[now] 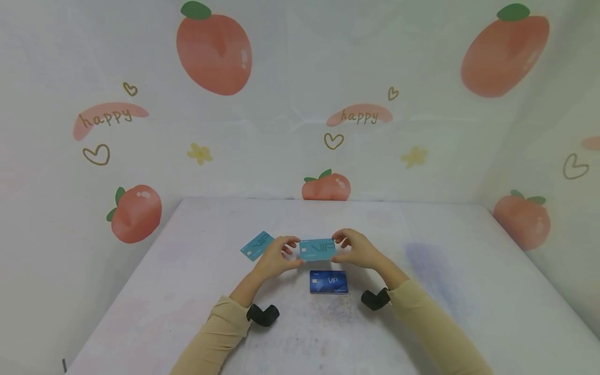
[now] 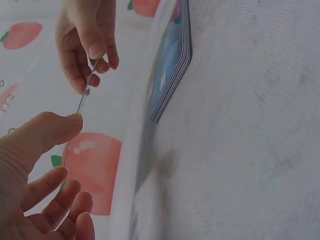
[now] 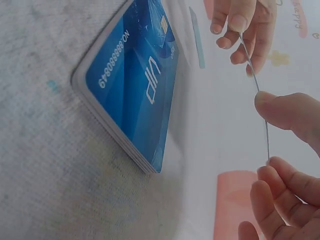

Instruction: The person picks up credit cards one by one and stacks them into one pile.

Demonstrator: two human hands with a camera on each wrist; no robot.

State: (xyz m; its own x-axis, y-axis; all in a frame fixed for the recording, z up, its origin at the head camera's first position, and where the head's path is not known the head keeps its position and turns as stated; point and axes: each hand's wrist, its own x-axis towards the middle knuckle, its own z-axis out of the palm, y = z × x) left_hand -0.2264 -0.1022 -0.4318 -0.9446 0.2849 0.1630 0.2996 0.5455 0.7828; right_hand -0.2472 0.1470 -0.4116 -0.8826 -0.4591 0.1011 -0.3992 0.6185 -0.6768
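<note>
A light teal VIP card [image 1: 317, 250] is held up between both hands above the table. My left hand [image 1: 277, 256] pinches its left end between thumb and fingertips. At the opposite end, my right hand [image 1: 360, 249] grips the card's edge the same way. Both wrist views show the card nearly edge-on, as a thin line. Below it, a stack of dark blue VIP cards [image 3: 135, 85] lies on the table, several layers showing along its side. Another teal VIP card [image 1: 258, 246] lies at a slant left of the left hand, partly covered by that hand.
The white table [image 1: 469, 291] ends at a backdrop [image 1: 281, 146] printed with fruit, hearts and the word happy. Black wrist devices [image 1: 263, 315] sit at both sleeve ends, low over the tabletop.
</note>
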